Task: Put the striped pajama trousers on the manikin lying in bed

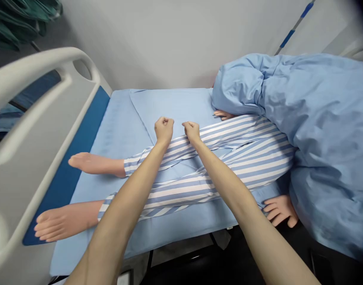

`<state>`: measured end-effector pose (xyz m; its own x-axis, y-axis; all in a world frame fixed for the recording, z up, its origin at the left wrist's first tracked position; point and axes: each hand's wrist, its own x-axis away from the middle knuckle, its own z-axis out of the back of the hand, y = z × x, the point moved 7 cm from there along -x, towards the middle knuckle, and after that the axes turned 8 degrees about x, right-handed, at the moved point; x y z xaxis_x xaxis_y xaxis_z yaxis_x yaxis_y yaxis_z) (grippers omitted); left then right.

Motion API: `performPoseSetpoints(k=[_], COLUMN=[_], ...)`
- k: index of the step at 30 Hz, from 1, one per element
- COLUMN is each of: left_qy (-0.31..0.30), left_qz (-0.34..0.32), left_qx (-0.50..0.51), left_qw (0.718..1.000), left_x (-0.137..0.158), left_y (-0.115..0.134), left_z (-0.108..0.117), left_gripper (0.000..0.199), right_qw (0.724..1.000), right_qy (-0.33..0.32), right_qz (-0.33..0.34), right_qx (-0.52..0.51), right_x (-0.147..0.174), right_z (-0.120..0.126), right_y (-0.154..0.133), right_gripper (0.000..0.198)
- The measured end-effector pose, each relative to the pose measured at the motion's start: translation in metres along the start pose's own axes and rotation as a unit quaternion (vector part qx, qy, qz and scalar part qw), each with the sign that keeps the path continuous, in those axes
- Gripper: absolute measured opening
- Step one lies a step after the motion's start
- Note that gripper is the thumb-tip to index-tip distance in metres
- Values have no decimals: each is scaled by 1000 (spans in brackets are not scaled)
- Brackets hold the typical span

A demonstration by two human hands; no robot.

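Both my arms reach across a manikin's legs in blue-and-white striped trousers (184, 192). My left hand (164, 130) is curled into a fist beside the far shin, with the blue sheet behind it. A short gap to its right, my right hand (192, 131) is also closed, its thumb side turned toward the left fist. Nothing shows in either hand. The far bare foot (95, 164) and near bare foot (67, 221) stick out of the trouser legs. Whether my hands touch the trousers I cannot tell.
A light blue sheet (118, 118) covers the bed. The footboard (80, 130) stands at left. A bunched blue quilt (324, 111) hides the manikin's upper body; its near hand (280, 210) hangs out at the bed's edge. A wall (169, 43) runs behind.
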<state>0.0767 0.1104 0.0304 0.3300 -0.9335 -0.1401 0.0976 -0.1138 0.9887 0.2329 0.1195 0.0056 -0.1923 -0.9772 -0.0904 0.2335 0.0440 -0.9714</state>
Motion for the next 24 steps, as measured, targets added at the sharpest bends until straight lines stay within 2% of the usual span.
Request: performPoseSetpoints(k=[3,6,8,9,13,16,19,22,24], left_qy=[-35,-101,-136,-149,-193,-181,-158,-146,-135], left_qz=[19,61,90,94,75,103,144,154,114], left_qx=[-36,-26,-2,3,45,83,124,140,115], left_qw=[999,993,987,984,977,975,969,967,978], left_x=[7,7,3,1,-1,4,6,2,0], left_y=[-17,-31,-28,-22,2,-9,-29,-34,-25], left_z=[-24,-25,-26,-30,-72,-98,-101,-96,-97], left_gripper=[13,9,8,7,6,10,17,25,32], right_qw=[999,991,983,979,975,971,960,952,948], right_qy=[4,62,128,141,117,108,150,191,200], right_qz=[28,82,94,102,152,190,205,165,118], right_qx=[27,82,95,101,110,98,117,171,218], right_x=[-11,-35,-52,-58,-62,-57,-58,-60,-59], right_z=[21,64,96,105,112,117,142,163,166], right_y=[-9,-14,-6,0,13,6,-2,2,6], right_gripper=[38,40,38,38,40,44,45,42,42])
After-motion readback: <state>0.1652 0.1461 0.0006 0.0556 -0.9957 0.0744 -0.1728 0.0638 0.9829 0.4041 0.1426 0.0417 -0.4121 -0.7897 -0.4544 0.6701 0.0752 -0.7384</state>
